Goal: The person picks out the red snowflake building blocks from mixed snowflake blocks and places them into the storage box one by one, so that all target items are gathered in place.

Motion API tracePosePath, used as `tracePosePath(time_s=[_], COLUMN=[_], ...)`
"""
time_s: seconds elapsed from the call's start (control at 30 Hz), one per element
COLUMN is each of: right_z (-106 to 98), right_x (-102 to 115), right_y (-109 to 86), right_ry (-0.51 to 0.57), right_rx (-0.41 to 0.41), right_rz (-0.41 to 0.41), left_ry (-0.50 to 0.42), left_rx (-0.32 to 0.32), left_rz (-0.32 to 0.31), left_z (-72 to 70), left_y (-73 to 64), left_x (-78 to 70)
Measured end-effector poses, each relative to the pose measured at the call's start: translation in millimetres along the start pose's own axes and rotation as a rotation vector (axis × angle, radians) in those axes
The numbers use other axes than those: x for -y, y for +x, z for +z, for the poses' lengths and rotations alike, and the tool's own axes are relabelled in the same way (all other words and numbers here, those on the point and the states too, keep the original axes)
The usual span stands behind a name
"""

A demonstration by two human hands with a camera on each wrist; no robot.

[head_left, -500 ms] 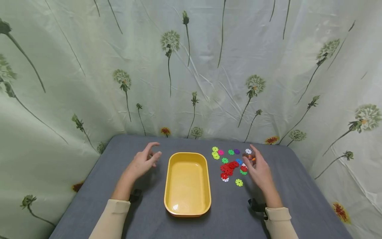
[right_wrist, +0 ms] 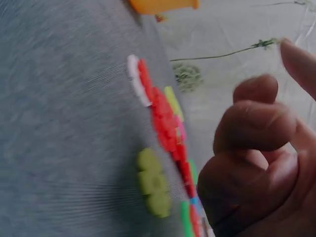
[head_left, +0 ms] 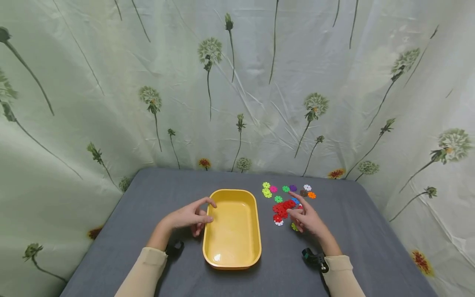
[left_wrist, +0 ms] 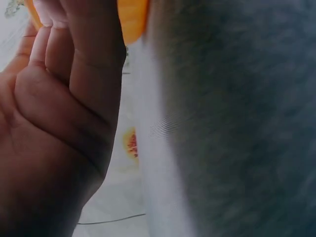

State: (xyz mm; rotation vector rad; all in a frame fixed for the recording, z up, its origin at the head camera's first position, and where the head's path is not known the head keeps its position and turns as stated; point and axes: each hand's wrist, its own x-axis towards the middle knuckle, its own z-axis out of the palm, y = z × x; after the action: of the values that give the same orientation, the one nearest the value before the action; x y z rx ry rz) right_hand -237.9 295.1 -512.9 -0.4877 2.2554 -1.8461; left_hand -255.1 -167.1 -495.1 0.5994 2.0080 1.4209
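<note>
Yellow tray [head_left: 231, 243] sits mid-table, long axis running away from the person; the flower-shaped discs lie spread on the grey cloth [head_left: 267, 276] to its right. Left hand [head_left: 187, 215] is at the tray's left long side, toward the far end, forefinger and thumb parted and reaching over the rim, other fingers bent down outside it. Contact with the rim: cannot tell, even from the wrist view. Right hand [head_left: 309, 220] hangs at the near right part of the disc scatter, forefinger out, the rest loosely bent, nothing seen in its grasp. Closest group there is the red pile [head_left: 281, 209], just left of the fingertips, slanting from near left to far right, a white disc [head_left: 278, 223] showing at its near end. A lime disc [right_wrist: 154, 182] is partly hidden by the hand in the head view. Key relation, in my judgement: the red pile lies between right hand and tray, so the right is the nearer hand for the pile, the left for the tray; pile to tray is a leftward span, across the tray's right long wall.
</note>
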Motion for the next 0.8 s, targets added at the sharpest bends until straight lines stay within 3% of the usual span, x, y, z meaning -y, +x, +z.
tracePosePath(time_s=[0.17, 0.33, 0.57, 0.8], right_z=[5, 12, 19, 23], right_x=[-11, -12, -9, -7], right_y=[1.8, 1.2, 3.1, 6.9], right_ry=[-0.035, -0.163, -0.259, -0.335], right_rx=[0.090, 0.083, 0.035, 0.026], right_rz=[0.123, 0.233, 0.286, 0.290], left_ry=[-0.044, -0.049, -0.151, -0.219], left_rx=[-0.002, -0.055, -0.094, -0.126], left_rz=[0.018, 0.037, 0.057, 0.077], left_z=[4.8, 11.2, 19.5, 27.2], left_y=[3.2, 9.6, 19.7, 24.3], left_x=[6.1, 8.6, 13.4, 16.2])
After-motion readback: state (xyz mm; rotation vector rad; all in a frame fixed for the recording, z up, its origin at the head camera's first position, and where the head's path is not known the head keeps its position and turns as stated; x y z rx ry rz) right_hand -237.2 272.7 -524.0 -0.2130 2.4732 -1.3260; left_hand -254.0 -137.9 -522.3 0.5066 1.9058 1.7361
